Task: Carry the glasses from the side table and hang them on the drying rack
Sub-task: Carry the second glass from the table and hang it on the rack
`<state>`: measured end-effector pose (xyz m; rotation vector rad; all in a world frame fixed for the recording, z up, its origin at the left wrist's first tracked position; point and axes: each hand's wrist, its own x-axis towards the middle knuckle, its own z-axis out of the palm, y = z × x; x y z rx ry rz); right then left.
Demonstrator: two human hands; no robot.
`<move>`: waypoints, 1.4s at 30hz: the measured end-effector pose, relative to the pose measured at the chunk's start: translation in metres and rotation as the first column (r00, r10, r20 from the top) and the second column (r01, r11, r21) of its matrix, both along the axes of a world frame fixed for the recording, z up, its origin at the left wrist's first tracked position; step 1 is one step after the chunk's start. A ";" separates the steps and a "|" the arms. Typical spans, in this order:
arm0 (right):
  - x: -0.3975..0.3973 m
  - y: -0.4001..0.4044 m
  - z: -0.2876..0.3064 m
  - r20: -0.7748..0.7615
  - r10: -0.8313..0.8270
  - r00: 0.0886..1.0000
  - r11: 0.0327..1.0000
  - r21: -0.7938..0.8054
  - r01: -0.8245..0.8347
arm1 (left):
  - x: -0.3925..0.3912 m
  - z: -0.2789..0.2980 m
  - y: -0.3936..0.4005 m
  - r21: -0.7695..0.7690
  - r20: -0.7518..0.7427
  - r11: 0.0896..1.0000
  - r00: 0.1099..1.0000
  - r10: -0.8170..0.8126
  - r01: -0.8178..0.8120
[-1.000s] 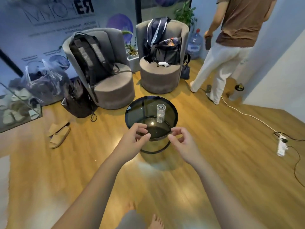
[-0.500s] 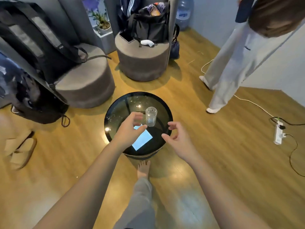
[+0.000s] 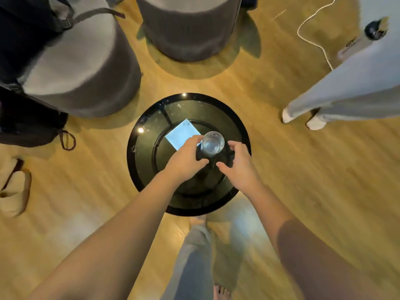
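Clear drinking glass (image 3: 212, 144) stands upright on the round black glass side table (image 3: 140, 167), right of center. Left hand (image 3: 186, 160) has its fingers curled against the glass's left side, can't tell if it's really gripping. Right hand (image 3: 239, 164) hovers just right, fingers loosely spread, holding nothing.

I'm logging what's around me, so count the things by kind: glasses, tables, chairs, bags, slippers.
Glasses: 1, the glass on the side table
Tables: 1, the side table
Chairs: 2
Bags: 2
Slippers: 2
Total: 8
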<state>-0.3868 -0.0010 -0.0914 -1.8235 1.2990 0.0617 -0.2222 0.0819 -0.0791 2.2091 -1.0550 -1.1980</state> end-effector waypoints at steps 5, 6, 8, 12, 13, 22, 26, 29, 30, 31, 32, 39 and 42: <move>0.023 -0.022 -0.048 -0.116 -0.002 0.993 0.999 0.032 0.006 | 0.004 -0.047 -0.027 0.047 0.038 0.997 0.998 -0.056 0.054; 0.026 -0.026 -0.055 -0.137 0.006 0.991 0.999 0.051 0.001 | 0.005 -0.055 -0.031 0.052 0.050 0.996 0.996 -0.074 0.071; 0.030 -0.032 -0.067 -0.160 0.040 0.986 0.996 0.085 -0.027 | 0.005 -0.071 -0.037 0.060 0.073 0.994 0.992 -0.101 0.096; 0.031 -0.039 -0.088 -0.211 0.106 0.972 0.991 0.100 -0.086 | 0.005 -0.092 -0.046 0.095 0.087 0.983 0.983 -0.163 0.155; 0.030 -0.039 -0.093 -0.218 0.112 0.969 0.991 0.102 -0.091 | 0.005 -0.095 -0.049 0.100 0.077 0.982 0.982 -0.171 0.164; 0.038 -0.039 -0.096 -0.105 0.048 0.993 0.996 0.081 -0.039 | 0.018 -0.084 -0.059 -0.074 -0.051 0.989 0.990 -0.130 0.126; 0.037 -0.043 -0.063 0.009 0.001 1.000 0.997 0.080 -0.002 | 0.034 -0.049 -0.061 -0.152 -0.151 0.984 0.981 -0.121 0.098; 0.034 -0.048 -0.018 0.119 -0.028 0.992 0.995 0.097 0.017 | 0.046 -0.012 -0.065 -0.180 -0.248 0.980 0.960 -0.128 0.084; 0.033 -0.050 0.001 0.157 -0.035 0.987 0.994 0.111 0.017 | 0.048 0.004 -0.066 -0.191 -0.281 0.979 0.952 -0.124 0.071; 0.032 -0.052 0.020 0.197 -0.044 0.979 0.992 0.127 0.019 | 0.051 0.021 -0.069 -0.207 -0.313 0.977 0.943 -0.115 0.050; 0.031 -0.054 0.040 0.238 -0.061 0.969 0.990 0.142 0.028 | 0.051 0.041 -0.071 -0.228 -0.342 0.973 0.934 -0.103 0.023; 0.024 -0.074 0.203 0.498 -0.207 0.842 0.978 0.085 0.190 | 0.032 0.189 -0.111 -0.454 -0.374 0.886 0.923 -0.093 -0.095; 0.007 -0.077 0.270 0.528 -0.188 0.828 0.969 -0.037 0.244 | 0.013 0.254 -0.122 -0.559 -0.320 0.827 0.936 -0.147 -0.061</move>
